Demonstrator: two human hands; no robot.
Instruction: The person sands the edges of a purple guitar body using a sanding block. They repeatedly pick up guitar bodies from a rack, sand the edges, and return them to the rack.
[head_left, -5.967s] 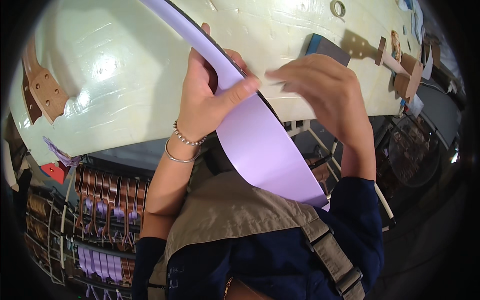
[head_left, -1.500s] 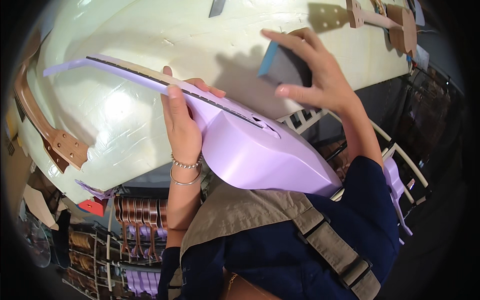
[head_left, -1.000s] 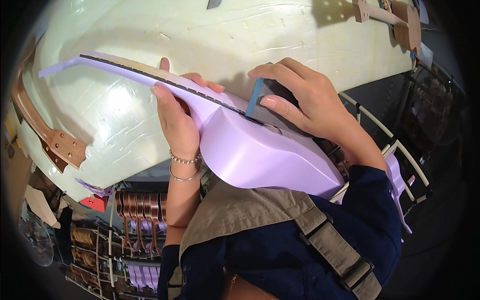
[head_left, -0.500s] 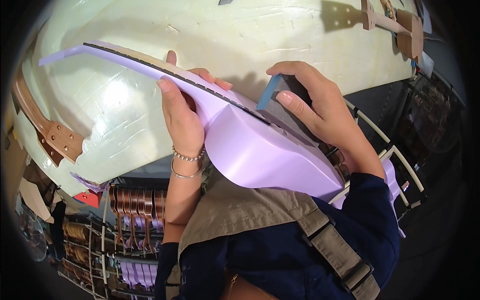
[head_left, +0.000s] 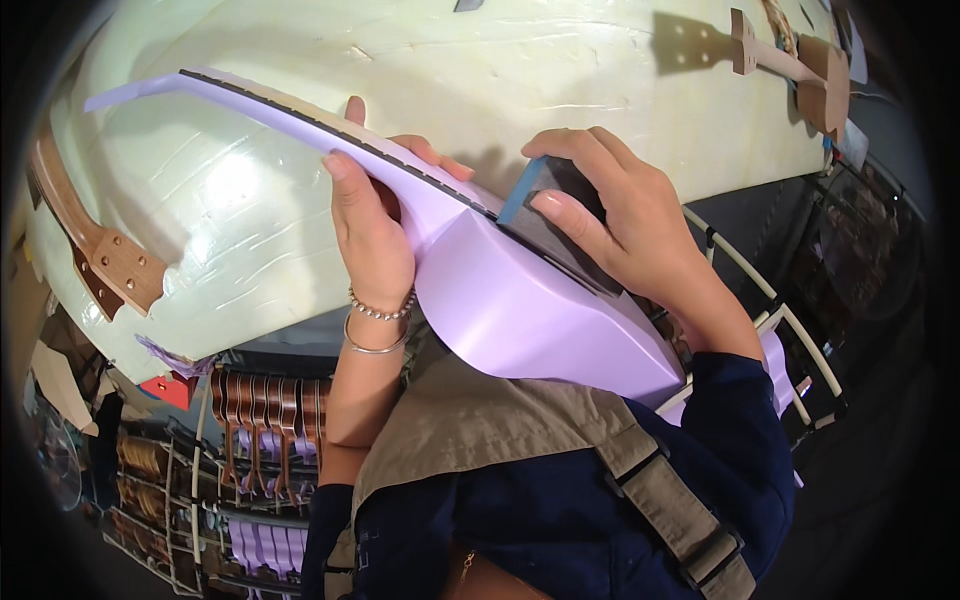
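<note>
A lilac ukulele [head_left: 500, 295] lies tilted across my lap, its headstock pointing to the upper left and its body resting against my apron. My left hand [head_left: 372, 215] is wrapped around its neck close to the body, the thumb on the near side and fingertips showing past the fingerboard [head_left: 330, 125]. In my right hand [head_left: 615, 200] is a dark grey block with a blue edge, which looks like a sanding block [head_left: 552, 212]. The block lies along the upper face of the body, near the fingerboard's end. Most of that face is hidden from view.
Beyond the ukulele stretches a pale, film-covered table [head_left: 560, 70]. Wooden instrument necks [head_left: 125, 270] stick out at its left edge, and another wooden neck [head_left: 785, 65] stands at the far right. Racks with several brown ukuleles [head_left: 270, 405] and lilac ones [head_left: 268, 545] stand at lower left.
My right hand has slid the block a little to the left along the body, toward the fingerboard. The ukulele and my left hand have shifted slightly; the left grip is the same.
</note>
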